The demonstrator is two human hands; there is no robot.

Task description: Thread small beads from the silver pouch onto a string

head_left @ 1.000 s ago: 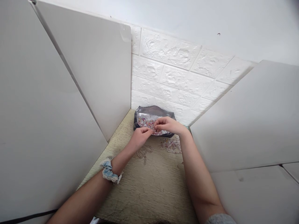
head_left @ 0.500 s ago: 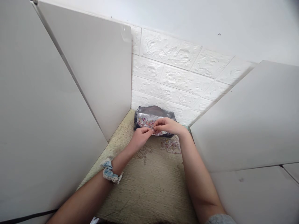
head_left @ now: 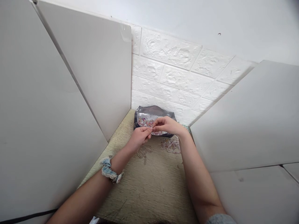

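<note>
My left hand (head_left: 140,138) and my right hand (head_left: 167,125) meet fingertip to fingertip over a dark grey pouch (head_left: 151,113) that lies open at the back of the tabletop and holds many small coloured beads. Both hands are pinched closed on something too small to make out. A blue scrunchie (head_left: 108,170) is around my left wrist. Under my hands a thin beaded strand (head_left: 143,152) lies on the table. A small heap of pale beads (head_left: 171,144) sits beside my right wrist.
White boards (head_left: 70,93) stand at the left and another white board (head_left: 245,124) slopes at the right, walling in a narrow strip of pale wood-grain table (head_left: 149,193). A white embossed brick wall (head_left: 177,77) closes the back.
My hands have risen very slightly and stayed pinched together over the pouch. Nothing else has moved.
</note>
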